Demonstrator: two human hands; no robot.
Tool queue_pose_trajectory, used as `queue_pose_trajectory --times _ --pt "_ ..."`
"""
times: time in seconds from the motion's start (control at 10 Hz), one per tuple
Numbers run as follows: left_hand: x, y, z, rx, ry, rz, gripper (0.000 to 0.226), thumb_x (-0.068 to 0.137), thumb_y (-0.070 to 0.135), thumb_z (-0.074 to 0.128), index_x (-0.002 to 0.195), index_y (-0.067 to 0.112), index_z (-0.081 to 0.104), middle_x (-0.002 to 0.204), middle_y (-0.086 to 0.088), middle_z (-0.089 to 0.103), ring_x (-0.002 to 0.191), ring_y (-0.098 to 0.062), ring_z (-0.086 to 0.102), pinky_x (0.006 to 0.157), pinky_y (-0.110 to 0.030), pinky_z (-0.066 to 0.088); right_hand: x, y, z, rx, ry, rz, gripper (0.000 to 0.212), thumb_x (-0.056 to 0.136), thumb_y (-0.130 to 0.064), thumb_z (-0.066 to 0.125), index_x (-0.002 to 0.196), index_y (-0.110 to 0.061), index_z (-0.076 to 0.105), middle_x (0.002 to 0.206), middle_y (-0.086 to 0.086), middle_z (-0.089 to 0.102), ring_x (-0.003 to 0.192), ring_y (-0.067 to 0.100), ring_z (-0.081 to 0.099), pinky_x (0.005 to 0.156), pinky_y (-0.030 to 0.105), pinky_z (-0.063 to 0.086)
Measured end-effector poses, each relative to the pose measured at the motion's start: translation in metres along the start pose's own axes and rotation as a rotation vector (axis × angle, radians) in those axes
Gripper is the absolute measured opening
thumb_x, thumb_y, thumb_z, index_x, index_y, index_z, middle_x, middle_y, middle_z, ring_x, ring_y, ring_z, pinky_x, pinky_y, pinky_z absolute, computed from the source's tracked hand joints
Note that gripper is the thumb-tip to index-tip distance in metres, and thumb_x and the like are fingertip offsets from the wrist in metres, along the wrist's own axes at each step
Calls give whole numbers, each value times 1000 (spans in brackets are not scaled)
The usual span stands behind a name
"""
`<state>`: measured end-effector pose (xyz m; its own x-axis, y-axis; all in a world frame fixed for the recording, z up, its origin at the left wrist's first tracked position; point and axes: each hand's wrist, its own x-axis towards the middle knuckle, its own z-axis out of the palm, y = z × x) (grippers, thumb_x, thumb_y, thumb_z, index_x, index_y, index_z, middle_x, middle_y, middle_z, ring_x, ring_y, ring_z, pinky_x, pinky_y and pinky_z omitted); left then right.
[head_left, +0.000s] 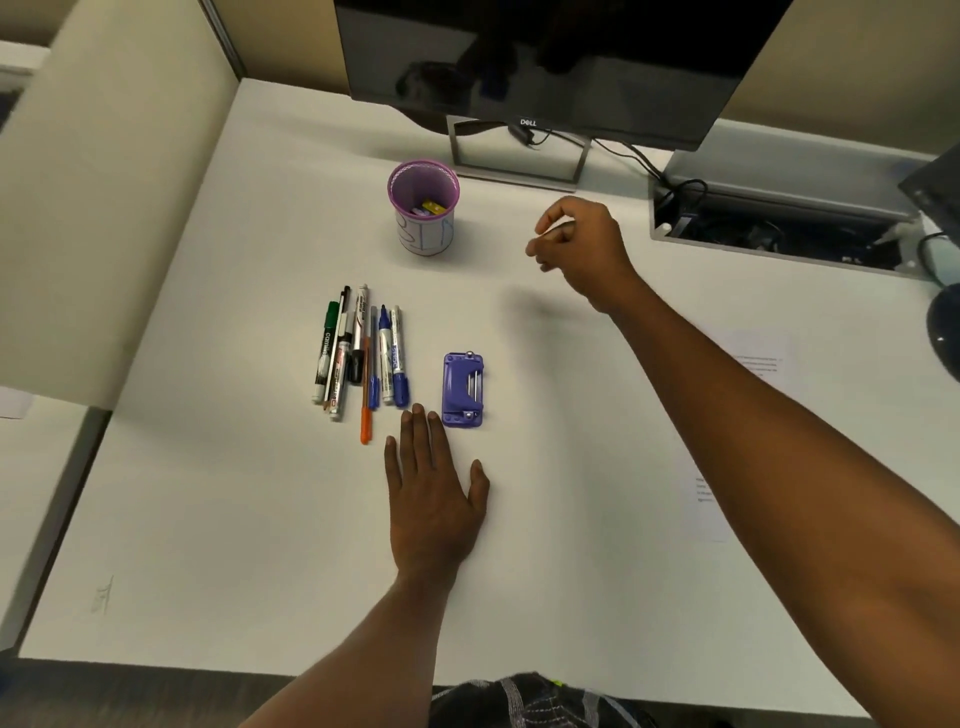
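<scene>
As the left hand (434, 499) lies flat, pens (363, 358) and punch (464, 389) lie near.

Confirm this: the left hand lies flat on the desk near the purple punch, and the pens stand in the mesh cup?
No. In the head view the pens lie in a row on the desk, left of the purple punch, not in the mesh cup.

I have only one view, a wide-angle camera worn on the person's head. It looks forward and steeply down onto the white desk (260, 519). It sits close enough that the left hand (436, 509) and right hand (582, 249) lie mid-frame. The far side takes in the lower part of the monitor (545, 62) and the partition wall (104, 182). The desk's near edge lies just above the bottom.
</scene>
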<state>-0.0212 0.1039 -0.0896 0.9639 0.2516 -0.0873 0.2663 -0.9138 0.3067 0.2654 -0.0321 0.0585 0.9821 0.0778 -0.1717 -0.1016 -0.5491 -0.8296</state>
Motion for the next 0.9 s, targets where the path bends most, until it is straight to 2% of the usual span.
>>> queue_pose_trajectory --times 0.1,0.2,0.3,0.4,0.5,0.6,0.7,0.9 --pt "-1 1 -1 -20 -10 -9 86 101 51 40 167 7 6 177 -10 3 164 -23 -2 133 -48 10 24 -37 25 -97 -15 -129 12 89 -1 72 100 2 75 90 19 77 73 25 71 74 33 64" --pt "-2 2 -1 -39 -34 -9 88 101 53 41 167 10 3 177 -8 -1 164 -22 -5 132 -45 6 44 -67 49 -250 -21 -228 12 92 -10 73 102 -6 78 94 11 77 75 17 69 72 21 60" --pt "-1 2 -1 -47 -62 -31 88 101 56 40 167 13 1 177 -6 -4 164 -19 -9 131 -42 1 61 -86 68 -382 -45 -299 16 93 -14 72 106 -8 79 102 8 77 88 15 67 82 25 57" --pt "2 2 0 -51 -84 -56 86 102 59 35 168 16 -1 177 -4 -7 163 -19 -12 130 -41 -2 72 -99 84 -492 -92 -329 17 94 -12 70 106 -5 79 106 11 76 98 21 69 85 27 57" --pt "3 2 -2 -67 -97 -55 85 102 58 34 168 16 0 177 -4 -5 164 -20 -7 130 -41 -4 83 -104 94 -619 -150 -291 20 97 -9 64 111 -3 77 111 15 75 104 26 68 92 33 58" --pt "3 1 -4 -83 -114 -56 85 102 59 32 167 17 -3 177 -4 -7 164 -20 -6 130 -41 -3 88 -106 97 -669 -138 -301 22 98 -6 61 113 -3 77 112 15 75 104 28 68 94 38 59" --pt "4 1 -4 -77 -111 -64 85 102 58 33 167 16 0 177 -5 -4 164 -21 -3 129 -43 0 87 -103 99 -639 -66 -319 18 96 -8 65 111 -6 76 110 12 74 99 25 69 89 34 60" --pt "3 2 -9 -100 -100 -61 84 102 61 26 166 18 -9 176 -2 -13 163 -20 -11 129 -41 -4 66 -83 91 -468 96 -287 16 100 -12 59 104 -8 74 102 11 72 88 18 63 83 34 59"
